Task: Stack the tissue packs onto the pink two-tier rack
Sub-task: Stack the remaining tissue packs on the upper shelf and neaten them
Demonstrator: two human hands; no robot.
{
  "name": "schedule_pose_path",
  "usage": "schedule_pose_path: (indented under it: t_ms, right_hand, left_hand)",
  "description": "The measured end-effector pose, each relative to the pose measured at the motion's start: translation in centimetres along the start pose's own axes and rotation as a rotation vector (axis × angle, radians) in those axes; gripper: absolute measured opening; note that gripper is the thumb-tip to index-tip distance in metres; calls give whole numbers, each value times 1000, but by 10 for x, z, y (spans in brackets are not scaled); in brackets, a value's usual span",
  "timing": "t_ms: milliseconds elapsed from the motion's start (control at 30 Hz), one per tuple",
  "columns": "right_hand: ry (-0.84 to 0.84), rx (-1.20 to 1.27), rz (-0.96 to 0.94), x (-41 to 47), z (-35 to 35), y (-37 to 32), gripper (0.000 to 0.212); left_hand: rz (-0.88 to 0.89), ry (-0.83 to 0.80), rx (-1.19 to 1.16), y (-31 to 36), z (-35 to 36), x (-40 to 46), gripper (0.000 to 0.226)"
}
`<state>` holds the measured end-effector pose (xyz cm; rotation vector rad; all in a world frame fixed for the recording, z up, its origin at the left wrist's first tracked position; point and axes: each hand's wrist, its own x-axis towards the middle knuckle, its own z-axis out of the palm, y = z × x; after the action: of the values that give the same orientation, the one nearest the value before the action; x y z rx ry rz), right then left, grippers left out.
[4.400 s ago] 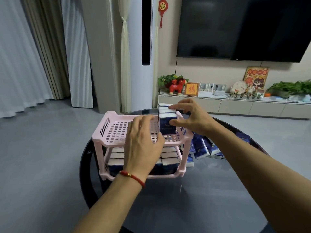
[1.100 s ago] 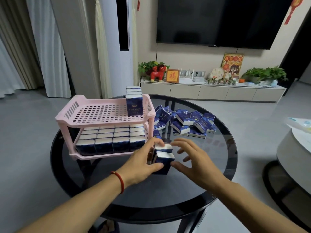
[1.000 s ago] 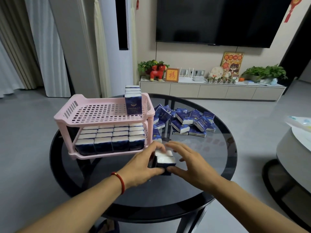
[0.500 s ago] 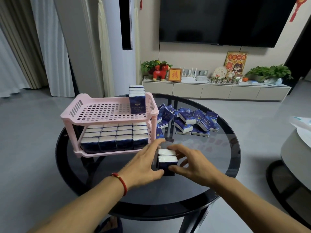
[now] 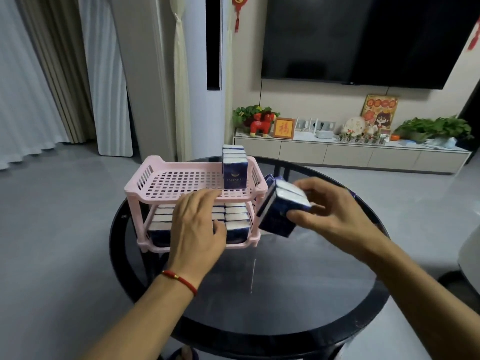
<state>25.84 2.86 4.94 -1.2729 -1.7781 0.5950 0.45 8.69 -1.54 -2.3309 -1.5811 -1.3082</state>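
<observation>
The pink two-tier rack [image 5: 155, 193] stands on the left part of the round dark glass table [image 5: 298, 294]. Its lower tier is packed with blue-and-white tissue packs [image 5: 237, 224]. A row of upright packs [image 5: 234, 170] stands at the right end of the top tier. My right hand [image 5: 330, 211] grips a small bundle of tissue packs [image 5: 281, 207], tilted, in the air just right of the rack. My left hand [image 5: 197, 227] hovers with relaxed fingers at the rack's front, fingertips by the top tier's rim, holding nothing.
Loose packs [image 5: 270, 178] lie behind my right hand, mostly hidden. A low TV cabinet [image 5: 350, 154] with plants and ornaments runs along the back wall under a large TV [image 5: 363, 37]. Curtains hang at the left. A pale rounded piece of furniture sits at the right edge.
The bundle that both hands gathered on the table has been lifted by my right hand up toward the rack's right side. My left hand let go and moved to the rack's front.
</observation>
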Motion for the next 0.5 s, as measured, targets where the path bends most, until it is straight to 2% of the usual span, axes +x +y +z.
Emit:
schedule_pose_path:
  t_ms: [200, 500]
  right_hand:
    - [-47, -35, -117, 81, 10, -42, 41]
    - [-120, -307, -119, 130, 30, -19, 50]
  left_hand:
    - [-43, 12, -23, 3, 0, 2, 60]
    - [-76, 9, -56, 0, -1, 2, 62]
